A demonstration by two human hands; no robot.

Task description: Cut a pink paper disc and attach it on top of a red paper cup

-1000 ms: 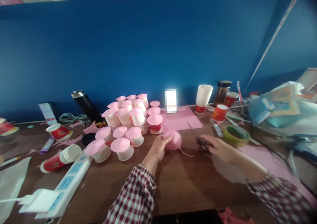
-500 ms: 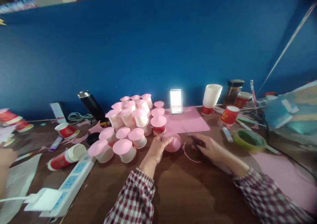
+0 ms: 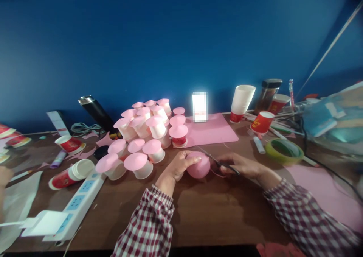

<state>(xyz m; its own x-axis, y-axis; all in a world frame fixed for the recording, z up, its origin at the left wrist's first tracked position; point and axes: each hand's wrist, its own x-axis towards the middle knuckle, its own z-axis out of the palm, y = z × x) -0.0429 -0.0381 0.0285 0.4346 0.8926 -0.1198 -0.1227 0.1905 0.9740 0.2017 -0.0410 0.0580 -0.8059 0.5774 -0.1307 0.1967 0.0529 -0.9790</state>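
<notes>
Brown desk (image 3: 215, 219) is running along under a big blue wall (image 3: 170, 41), and everything's happening near the middle of it. The left hand's (image 3: 177, 168) fingers are pinching a pink paper disc (image 3: 198, 168), thumb lying over the top, while the right hand's (image 3: 245, 167) fingers are closing around some dark-handled scissors (image 3: 231, 168). Blades are pointing across toward the disc's far edge, but honestly I can't tell how wide they're opening. A thin pink strip (image 3: 219, 174) is curling between disc and right hand, and I can't see if it's hanging on anywhere. Just beyond, pink-topped cups (image 3: 136, 166) are crowding the left side, a pink sheet (image 3: 217, 130) is lying behind the hands, and a tape roll (image 3: 272, 156) is sitting off to the right. Main worry imo: the left fingertips are resting pretty near the blades, so a slipping disc could mean a nick or a wonky edge. That strip could be snagging too, tugging the paper round. Also, the nearest cups are standing close to the left hand, so a careless elbow might be knocking them over.
</notes>
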